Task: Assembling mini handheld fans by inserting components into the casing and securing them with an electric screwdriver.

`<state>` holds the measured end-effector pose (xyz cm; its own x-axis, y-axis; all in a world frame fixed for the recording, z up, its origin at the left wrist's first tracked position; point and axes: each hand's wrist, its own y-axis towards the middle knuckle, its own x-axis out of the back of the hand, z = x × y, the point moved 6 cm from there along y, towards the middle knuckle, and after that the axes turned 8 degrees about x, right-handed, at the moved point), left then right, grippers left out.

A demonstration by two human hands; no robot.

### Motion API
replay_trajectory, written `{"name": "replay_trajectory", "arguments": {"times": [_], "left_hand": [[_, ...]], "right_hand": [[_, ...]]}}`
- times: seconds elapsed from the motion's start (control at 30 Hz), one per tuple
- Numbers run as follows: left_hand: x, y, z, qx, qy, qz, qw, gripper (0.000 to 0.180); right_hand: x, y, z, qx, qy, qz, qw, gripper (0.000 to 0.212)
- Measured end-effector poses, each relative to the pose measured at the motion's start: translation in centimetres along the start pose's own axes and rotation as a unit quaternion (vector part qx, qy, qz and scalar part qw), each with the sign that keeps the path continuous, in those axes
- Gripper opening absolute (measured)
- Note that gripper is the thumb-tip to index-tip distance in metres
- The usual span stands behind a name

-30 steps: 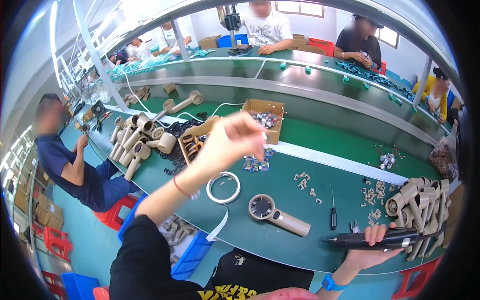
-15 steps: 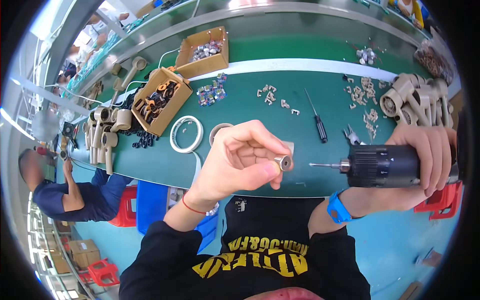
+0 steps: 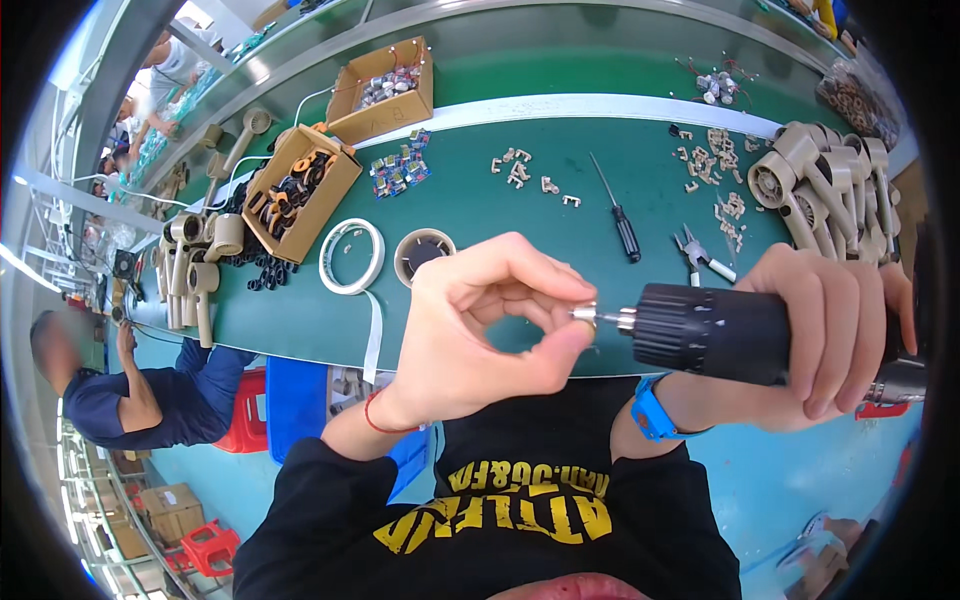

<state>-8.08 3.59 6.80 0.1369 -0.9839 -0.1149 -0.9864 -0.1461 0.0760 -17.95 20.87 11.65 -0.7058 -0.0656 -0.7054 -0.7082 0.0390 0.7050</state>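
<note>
My left hand [image 3: 440,340] pinches a small silver metal cylinder [image 3: 586,314] between thumb and fingertips, above the near edge of the green bench [image 3: 480,215]. Wrapped round a black power screwdriver [image 3: 680,325], my right hand [image 3: 830,325] holds it level, pointing left. Its bit meets the cylinder's right end; whether it sits inside or only touches is too small to tell. A beige ring-shaped part [image 3: 404,262] with a dark centre lies just beyond my left hand. Pliers [image 3: 693,262] and a hand screwdriver [image 3: 626,232] lie beyond the power screwdriver.
A white tape roll [image 3: 328,266] trails a strip over the bench edge. Cardboard boxes [image 3: 348,178] of parts and small circuit boards [image 3: 400,172] stand at the left back. Beige handled housings [image 3: 830,195] are piled at right, others at left. A person [image 3: 120,385] sits at far left.
The power screwdriver has moved left, so its bit, earlier apart from the silver cylinder, now meets it. The cylinder has turned its end toward the bit. The whole view has shifted slightly.
</note>
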Motion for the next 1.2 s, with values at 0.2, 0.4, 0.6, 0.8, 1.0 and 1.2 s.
{"name": "replay_trajectory", "arguments": {"times": [0.2, 0.4, 0.6, 0.8, 1.0, 1.2], "left_hand": [[-0.5, -0.1, 0.2, 0.003, 0.018, 0.031, 0.999, 0.030], [0.1, 1.0, -0.5, -0.117, 0.478, 0.020, 0.870, 0.076], [1.1, 2.8, 4.7, -0.081, 0.666, 0.091, 0.736, 0.054], [1.8, 2.4, 4.0, -0.028, 0.578, 0.102, 0.809, 0.042], [1.3, 0.1, 2.7, -0.027, 0.483, 0.111, 0.868, 0.050], [0.0, -0.9, 2.3, -0.027, 0.436, 0.124, 0.891, 0.058]], "right_hand": [[0.2, -0.7, -0.6, 0.084, 0.047, -0.034, 0.995, 0.018], [2.4, -1.2, 2.5, 0.084, -0.019, -0.081, 0.993, 0.026], [4.1, -2.9, 3.8, 0.044, -0.113, -0.038, 0.992, 0.040], [5.5, -3.8, 3.8, 0.041, -0.063, -0.085, 0.994, 0.039], [4.9, -3.2, 1.8, 0.031, -0.047, -0.108, 0.993, 0.023], [4.9, -2.6, 2.4, -0.004, -0.015, -0.115, 0.993, 0.018]]}}
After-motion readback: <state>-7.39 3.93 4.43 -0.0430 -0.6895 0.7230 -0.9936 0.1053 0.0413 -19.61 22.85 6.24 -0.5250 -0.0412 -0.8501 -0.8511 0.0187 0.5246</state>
